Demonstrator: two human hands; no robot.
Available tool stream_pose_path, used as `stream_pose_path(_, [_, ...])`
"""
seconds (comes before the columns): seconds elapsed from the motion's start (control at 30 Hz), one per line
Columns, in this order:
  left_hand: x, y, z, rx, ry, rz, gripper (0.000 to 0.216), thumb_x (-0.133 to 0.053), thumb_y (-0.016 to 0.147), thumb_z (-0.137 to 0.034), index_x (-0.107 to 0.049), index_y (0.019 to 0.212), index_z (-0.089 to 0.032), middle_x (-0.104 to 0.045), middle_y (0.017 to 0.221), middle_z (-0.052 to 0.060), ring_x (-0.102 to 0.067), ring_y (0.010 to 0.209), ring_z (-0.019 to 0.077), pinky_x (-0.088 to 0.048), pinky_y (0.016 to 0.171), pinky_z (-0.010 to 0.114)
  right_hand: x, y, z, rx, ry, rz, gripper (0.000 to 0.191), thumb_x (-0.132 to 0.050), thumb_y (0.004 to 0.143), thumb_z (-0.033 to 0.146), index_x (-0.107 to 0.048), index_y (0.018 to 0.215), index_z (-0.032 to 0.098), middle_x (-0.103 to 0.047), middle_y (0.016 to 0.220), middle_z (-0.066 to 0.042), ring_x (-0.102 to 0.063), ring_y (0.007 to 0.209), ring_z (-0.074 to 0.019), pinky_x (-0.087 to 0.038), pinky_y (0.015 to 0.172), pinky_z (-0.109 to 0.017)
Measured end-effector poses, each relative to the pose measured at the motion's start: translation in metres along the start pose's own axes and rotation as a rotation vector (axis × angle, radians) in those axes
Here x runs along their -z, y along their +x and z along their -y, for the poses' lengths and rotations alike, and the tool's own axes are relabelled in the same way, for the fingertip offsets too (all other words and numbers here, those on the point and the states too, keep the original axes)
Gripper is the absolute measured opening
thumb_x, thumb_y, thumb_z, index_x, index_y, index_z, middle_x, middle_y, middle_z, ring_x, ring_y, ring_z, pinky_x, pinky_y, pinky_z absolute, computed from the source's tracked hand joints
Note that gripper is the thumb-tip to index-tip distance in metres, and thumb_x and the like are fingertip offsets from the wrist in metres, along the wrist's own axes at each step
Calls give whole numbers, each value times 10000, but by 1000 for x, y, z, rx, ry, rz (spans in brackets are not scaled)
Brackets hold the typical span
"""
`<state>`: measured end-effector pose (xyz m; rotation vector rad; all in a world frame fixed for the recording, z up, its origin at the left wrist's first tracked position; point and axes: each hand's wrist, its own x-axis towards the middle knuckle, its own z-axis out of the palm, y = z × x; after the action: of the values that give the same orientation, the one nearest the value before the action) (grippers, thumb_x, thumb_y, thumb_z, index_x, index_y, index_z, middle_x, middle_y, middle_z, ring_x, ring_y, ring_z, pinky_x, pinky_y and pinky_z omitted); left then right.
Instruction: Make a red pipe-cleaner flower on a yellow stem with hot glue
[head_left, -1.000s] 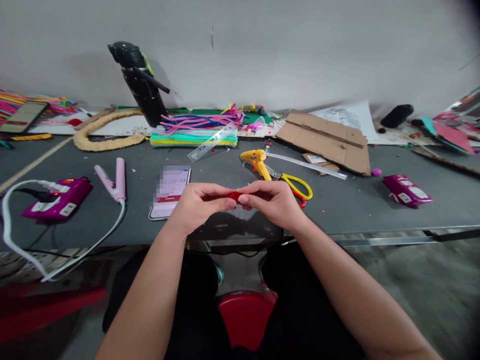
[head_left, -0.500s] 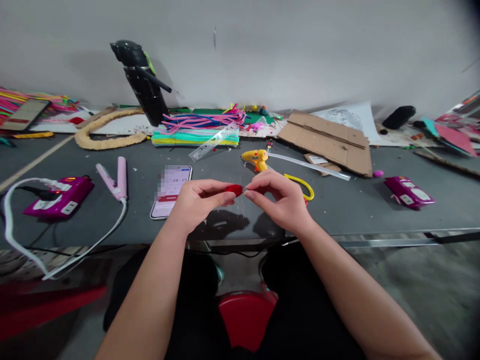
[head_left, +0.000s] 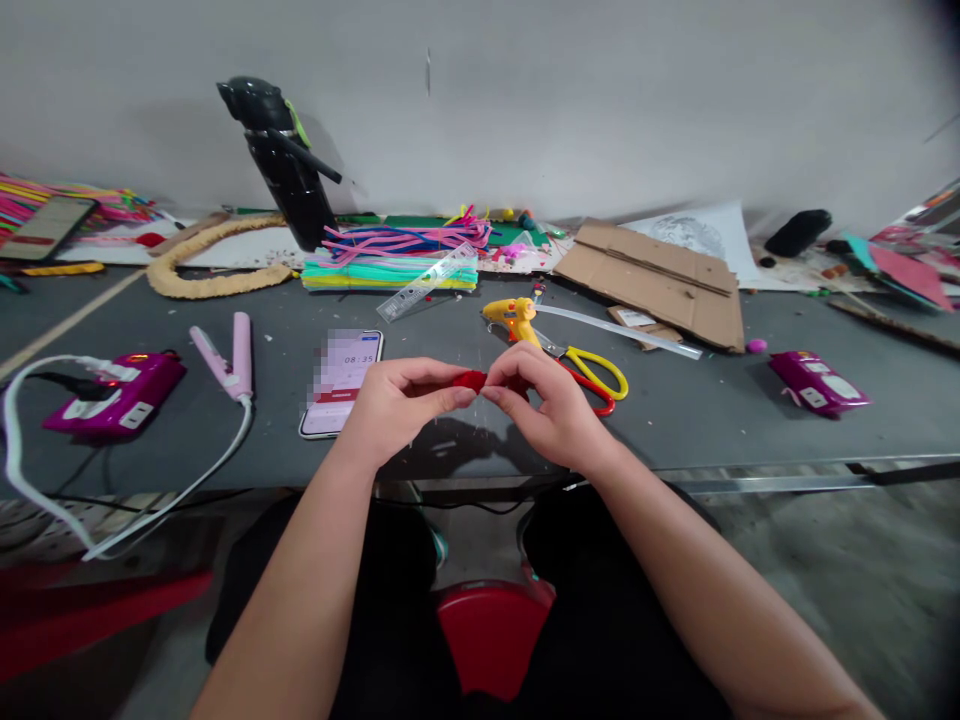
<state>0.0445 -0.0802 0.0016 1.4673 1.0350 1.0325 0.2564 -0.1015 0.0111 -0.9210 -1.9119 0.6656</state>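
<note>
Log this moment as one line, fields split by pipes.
left hand: pinching red piece | right hand: pinched at its edge | nearby: scissors, glue gun, phone

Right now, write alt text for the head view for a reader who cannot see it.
A person's left hand pinches a small red piece above a grey table, the right hand at its edge. A phone lies near the left hand; a yellow glue gun and scissors lie beyond the right. Farther back are a black bottle, coloured strips and cardboard.

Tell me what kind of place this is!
Probably a craft workroom: a glue gun, scissors and bundles of colourful pipe cleaners lie on the table.
</note>
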Motion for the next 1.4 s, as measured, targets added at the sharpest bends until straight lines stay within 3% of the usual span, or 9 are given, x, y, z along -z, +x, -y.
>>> stream_pose_path(0.53, [2,-1,-3,4,5,24,282,-909,685,-333,-829,922,-202,-818,903,56,-770,838,212,-625,767,288,1,0,-2,144,-85,-65,79,-650,944,153,-691,943,220,-513,939,-37,-538,862,-177,-487,752,-346])
stream_pose_path(0.67, [2,0,-2,-4,-15,0,291,-907,689,-330,-828,939,-204,-817,912,56,-766,830,206,-621,765,287,0,0,-1,101,3,-118,39,-710,921,213,-690,954,219,-573,933,-34,-546,821,-165,-493,716,-330])
stream_pose_path(0.9, [1,0,-3,36,-28,19,323,-906,693,-347,-824,965,-194,-816,888,61,-772,814,210,-625,763,295,1,-1,-4,-76,274,-32,305,-719,932,323,-684,1217,219,-694,1189,-84,-658,1044,-197,-572,886,-350])
stream_pose_path(1.13, [-1,-1,-2,51,-75,64,299,-899,710,-325,-830,976,-209,-814,862,44,-771,779,187,-633,761,278,3,1,-7,-98,304,-9,167,-719,934,320,-752,1061,216,-729,1084,-59,-686,1008,-191,-580,870,-343])
stream_pose_path(1.4, [-3,-1,-4,63,-85,71,298,-901,708,-317,-833,979,-211,-816,863,42,-769,768,176,-632,752,262,2,1,-8,-156,350,-13,172,-758,899,342,-754,1018,216,-721,1062,-57,-675,989,-192,-571,856,-329])
